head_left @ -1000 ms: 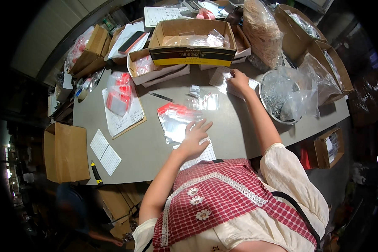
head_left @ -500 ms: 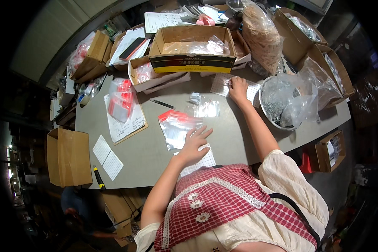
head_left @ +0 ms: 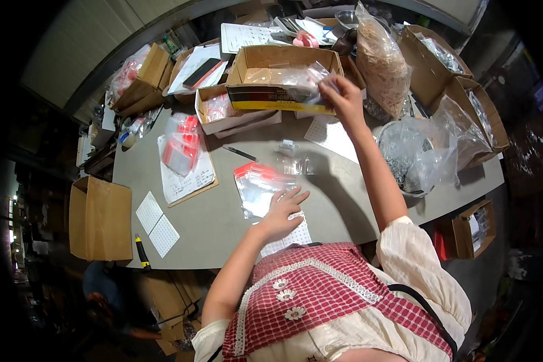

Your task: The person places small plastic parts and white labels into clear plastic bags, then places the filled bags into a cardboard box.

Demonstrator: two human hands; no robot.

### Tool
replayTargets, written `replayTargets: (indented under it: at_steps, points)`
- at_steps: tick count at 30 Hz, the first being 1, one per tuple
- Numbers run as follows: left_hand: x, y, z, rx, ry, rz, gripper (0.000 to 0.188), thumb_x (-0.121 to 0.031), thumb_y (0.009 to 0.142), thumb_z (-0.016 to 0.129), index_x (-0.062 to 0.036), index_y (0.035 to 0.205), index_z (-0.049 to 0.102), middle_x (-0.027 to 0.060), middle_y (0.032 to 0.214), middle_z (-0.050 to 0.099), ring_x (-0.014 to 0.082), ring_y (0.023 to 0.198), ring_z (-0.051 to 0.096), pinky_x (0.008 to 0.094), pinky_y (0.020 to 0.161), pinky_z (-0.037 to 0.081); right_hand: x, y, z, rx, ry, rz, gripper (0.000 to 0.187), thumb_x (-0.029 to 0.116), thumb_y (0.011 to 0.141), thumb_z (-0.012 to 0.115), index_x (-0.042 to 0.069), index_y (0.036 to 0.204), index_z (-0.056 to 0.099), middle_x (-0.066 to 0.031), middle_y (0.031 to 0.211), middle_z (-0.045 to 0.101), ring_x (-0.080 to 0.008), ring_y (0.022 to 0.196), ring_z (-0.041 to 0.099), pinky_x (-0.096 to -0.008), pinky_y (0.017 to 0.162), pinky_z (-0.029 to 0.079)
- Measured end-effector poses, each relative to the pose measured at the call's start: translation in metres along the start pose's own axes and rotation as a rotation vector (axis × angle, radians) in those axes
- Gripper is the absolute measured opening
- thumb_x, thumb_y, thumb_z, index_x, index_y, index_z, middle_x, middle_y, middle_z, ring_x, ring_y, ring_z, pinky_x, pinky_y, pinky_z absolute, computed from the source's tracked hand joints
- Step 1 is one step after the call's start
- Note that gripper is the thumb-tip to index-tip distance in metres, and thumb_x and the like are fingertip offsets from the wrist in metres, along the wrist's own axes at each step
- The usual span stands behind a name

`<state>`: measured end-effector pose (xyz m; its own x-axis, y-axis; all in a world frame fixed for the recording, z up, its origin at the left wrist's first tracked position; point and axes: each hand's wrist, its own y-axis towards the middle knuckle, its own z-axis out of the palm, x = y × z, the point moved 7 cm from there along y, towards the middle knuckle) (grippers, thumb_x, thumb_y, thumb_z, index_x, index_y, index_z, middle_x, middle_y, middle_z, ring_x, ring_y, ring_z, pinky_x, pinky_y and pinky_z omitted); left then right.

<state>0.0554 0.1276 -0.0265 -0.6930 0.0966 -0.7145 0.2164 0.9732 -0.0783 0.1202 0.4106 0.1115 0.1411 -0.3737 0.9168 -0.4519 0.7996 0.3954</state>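
Head view: we see a piece of clear plastic (head_left: 314,88), blurred, at the front right of an open cardboard box (head_left: 262,98) with a dark and yellow front. Our right hand (head_left: 344,99) is there, thumb and fingertips pinched on that plastic; more clear plastic lies inside the box. Below, a white dotted sheet (head_left: 333,139) lies on the grey counter (head_left: 214,241), partly covered by our right forearm.

Our left hand (head_left: 277,218) is palm down with fingers spread and closed on nothing, over the lower edge of a fan of clear, red-topped bags (head_left: 256,192) and a second dotted sheet (head_left: 294,234) near the apron (head_left: 308,289). Just beyond the fan, we have a dark pen (head_left: 241,153) and a small pale item (head_left: 287,146), too small to make out.

Further left, more red-topped bags (head_left: 181,154) lie on a clipboard (head_left: 190,188), with two dotted cards (head_left: 157,224) and a yellow and black cutter (head_left: 142,253) nearer us. To our right, a round tub (head_left: 417,195) holds small metal pieces (head_left: 394,172) under clear film. Behind it stands a tall bag of tan material (head_left: 385,75), beside the open box.
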Motion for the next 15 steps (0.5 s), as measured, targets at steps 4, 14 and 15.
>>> replayTargets:
  at_steps: [4, 14, 15]
  points:
    - [-0.002, 0.003, 0.001, -0.002, 0.023, 0.027, 0.023, -0.022, 0.092, 0.059, -0.002, 0.082, 0.065, 0.0093, 0.162, 0.04, 0.0285, 0.155, 0.023, 0.0501, 0.126, 0.009, 0.032, 0.055, -0.006, -0.18, -0.869, -0.252, 0.039, 0.035, 0.095, 0.069, 0.0, 0.109, 0.068, -0.0163, 0.097, 0.07, -0.0324, 0.088, 0.067, -0.04, 0.076, 0.051]
    - [-0.006, 0.001, -0.003, -0.096, -0.009, 0.062, 0.021, -0.018, 0.086, 0.063, 0.0007, 0.08, 0.066, 0.0133, 0.153, 0.051, 0.0313, 0.151, 0.032, 0.0523, 0.124, 0.016, -0.073, -0.135, 0.05, 0.566, -0.91, -0.287, 0.02, 0.008, 0.077, 0.067, 0.007, 0.097, 0.066, -0.0137, 0.095, 0.063, -0.0348, 0.095, 0.06, -0.0465, 0.086, 0.048]
    - [-0.004, -0.002, -0.004, -0.122, -0.006, 0.065, 0.021, -0.019, 0.086, 0.063, 0.0009, 0.08, 0.066, 0.0136, 0.153, 0.051, 0.0315, 0.151, 0.033, 0.052, 0.123, 0.016, -0.071, -0.162, 0.052, 0.492, -0.96, -0.299, 0.022, 0.01, 0.078, 0.067, 0.005, 0.1, 0.065, -0.0144, 0.101, 0.065, -0.0347, 0.098, 0.061, -0.0456, 0.09, 0.048]
